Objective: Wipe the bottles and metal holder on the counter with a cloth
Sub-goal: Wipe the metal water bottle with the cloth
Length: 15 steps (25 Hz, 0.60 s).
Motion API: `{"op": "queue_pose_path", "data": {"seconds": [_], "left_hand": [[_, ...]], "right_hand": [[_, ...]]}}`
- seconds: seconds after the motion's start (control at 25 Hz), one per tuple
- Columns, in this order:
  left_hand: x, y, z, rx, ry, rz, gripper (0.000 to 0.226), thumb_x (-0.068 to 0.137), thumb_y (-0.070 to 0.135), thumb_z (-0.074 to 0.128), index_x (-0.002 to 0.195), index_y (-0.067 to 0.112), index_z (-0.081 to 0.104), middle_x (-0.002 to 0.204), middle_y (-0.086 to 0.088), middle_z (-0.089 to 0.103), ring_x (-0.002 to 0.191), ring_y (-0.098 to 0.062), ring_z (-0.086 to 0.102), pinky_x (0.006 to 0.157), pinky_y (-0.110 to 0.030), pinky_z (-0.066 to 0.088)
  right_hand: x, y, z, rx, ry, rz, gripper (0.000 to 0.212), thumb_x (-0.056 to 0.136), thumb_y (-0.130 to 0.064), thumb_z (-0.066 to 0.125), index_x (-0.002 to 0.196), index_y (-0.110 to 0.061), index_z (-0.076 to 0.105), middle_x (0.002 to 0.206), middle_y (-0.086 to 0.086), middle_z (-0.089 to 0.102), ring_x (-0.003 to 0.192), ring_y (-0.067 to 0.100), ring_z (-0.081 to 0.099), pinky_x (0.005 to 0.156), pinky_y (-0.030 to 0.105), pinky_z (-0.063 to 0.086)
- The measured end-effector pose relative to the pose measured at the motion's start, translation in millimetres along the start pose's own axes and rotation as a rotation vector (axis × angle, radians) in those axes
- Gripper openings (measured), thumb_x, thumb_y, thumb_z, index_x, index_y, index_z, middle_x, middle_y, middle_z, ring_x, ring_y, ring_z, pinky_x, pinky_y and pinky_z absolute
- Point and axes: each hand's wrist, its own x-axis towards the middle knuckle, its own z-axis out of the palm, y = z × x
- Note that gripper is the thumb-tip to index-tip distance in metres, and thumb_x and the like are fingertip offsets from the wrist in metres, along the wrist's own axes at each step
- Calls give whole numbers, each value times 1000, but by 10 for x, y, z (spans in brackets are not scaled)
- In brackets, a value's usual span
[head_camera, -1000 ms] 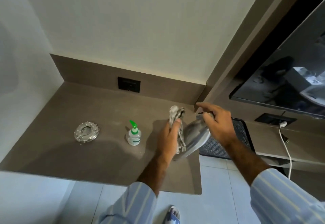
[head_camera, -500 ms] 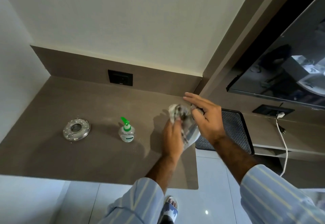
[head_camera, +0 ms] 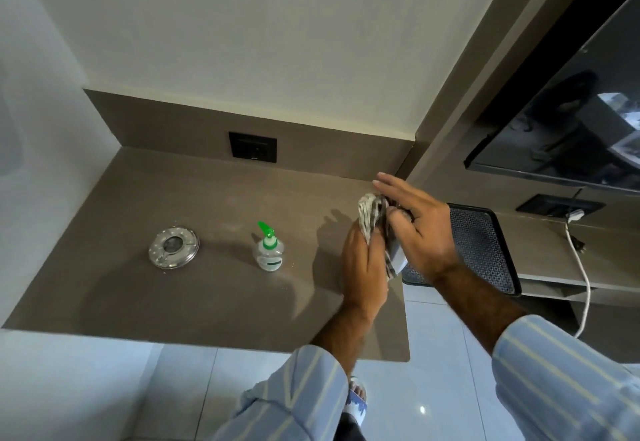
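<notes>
My left hand (head_camera: 363, 267) is closed on a checked grey cloth (head_camera: 369, 215) and presses it against a grey bottle (head_camera: 398, 260), of which only a small part shows between my hands. My right hand (head_camera: 424, 233) holds the bottle's upper end with thumb and palm, its fingers stretched out over the cloth. Both hands hover above the right end of the brown counter (head_camera: 173, 302). A small clear bottle with a green pump (head_camera: 269, 250) stands mid-counter. A round metal holder (head_camera: 174, 248) lies to its left.
A black wall socket (head_camera: 252, 147) sits in the backsplash. A black perforated tray (head_camera: 485, 250) lies on a lower shelf to the right, under my right hand. A dark screen (head_camera: 571, 129) hangs above it, and a white cable (head_camera: 585, 285) trails down.
The bottle has turned more upright and is now almost hidden between my hands. My left hand with the cloth has slid along it, and my right fingers have spread over the top.
</notes>
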Motion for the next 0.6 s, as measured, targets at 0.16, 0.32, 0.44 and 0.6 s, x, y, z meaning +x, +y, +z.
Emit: {"op": "queue_pose_path", "data": {"seconds": [0.16,0.32,0.44,0.6], "left_hand": [[147,-69,-335,263,-60,-309,37,108,29,44,102,4,70,79,4,65,64,-1,58,59,-13,33],[239,280,-135,38,-123,-120,30,98,43,47,107,29,72,95,8,77,90,-5,72,83,-28,57],[-81,43,-7,-9,24,-4,32,104,31,46,131,31,62,128,11,69,120,-14,65,100,-26,49],[-66,-361,-291,33,11,-320,31,107,20,46,120,0,67,113,-12,73,110,-30,67,80,-13,41]], "right_hand": [[-17,-51,-7,-33,-12,13,55,89,-17,46,141,-21,63,137,-8,62,126,2,58,110,20,45],[80,-62,6,-79,-24,15,55,88,-19,45,138,-20,66,141,3,66,134,7,54,117,28,41],[24,-100,-33,-116,-51,15,56,86,-21,43,137,-21,68,141,4,66,134,12,56,116,30,42],[40,-141,-60,-173,-86,36,55,85,-26,43,132,-21,71,137,4,67,128,13,58,111,29,44]]}}
